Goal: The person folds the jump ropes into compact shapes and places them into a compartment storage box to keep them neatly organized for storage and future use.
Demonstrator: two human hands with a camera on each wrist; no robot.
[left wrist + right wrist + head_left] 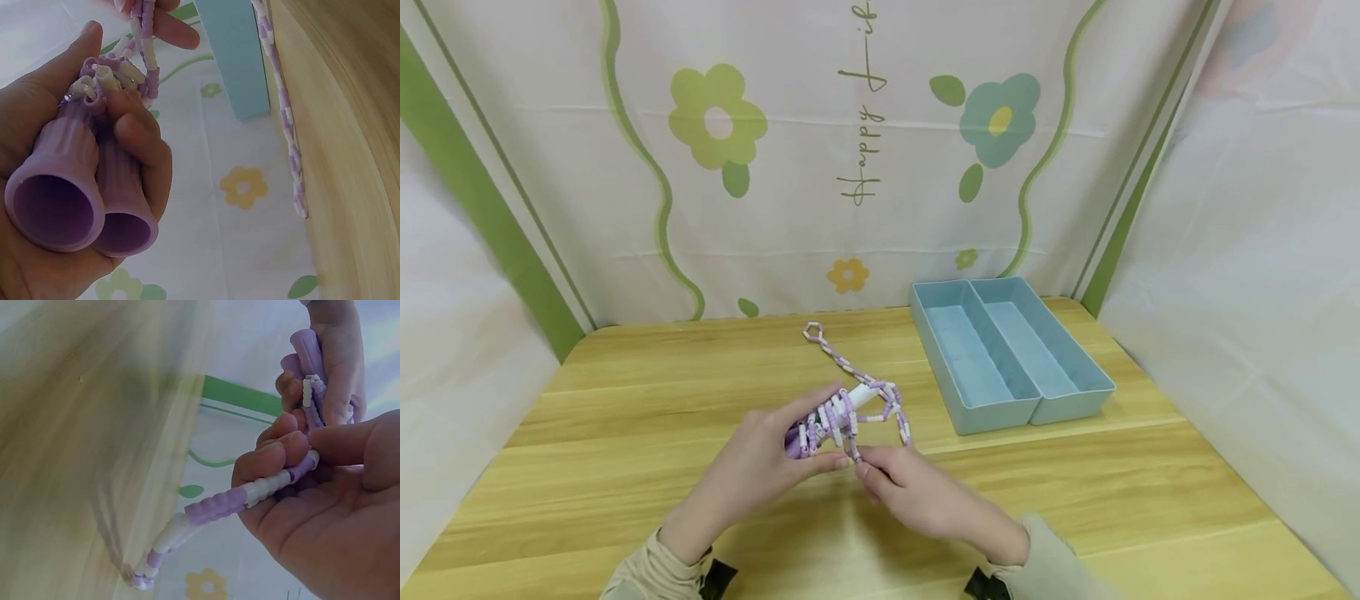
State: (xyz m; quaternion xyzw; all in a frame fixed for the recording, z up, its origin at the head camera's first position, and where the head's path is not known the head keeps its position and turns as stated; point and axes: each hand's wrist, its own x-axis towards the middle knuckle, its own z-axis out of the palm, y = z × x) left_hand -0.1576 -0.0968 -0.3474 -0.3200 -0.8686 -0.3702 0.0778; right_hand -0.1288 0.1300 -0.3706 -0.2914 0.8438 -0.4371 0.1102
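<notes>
A beaded jump rope with purple and white beads is bunched between my hands. My left hand grips its two purple handles side by side, with several turns of the beaded cord lying across them. In the left wrist view the handles' flared, hollow ends face the camera. Close beside it, my right hand pinches a stretch of the beaded cord between thumb and fingers. Part of the cord runs off across the table, ending in a small loop toward the back.
Two light blue trays stand side by side at the back right of the wooden table. A white cloth printed with flowers hangs behind the table, and pale cloth walls flank both sides.
</notes>
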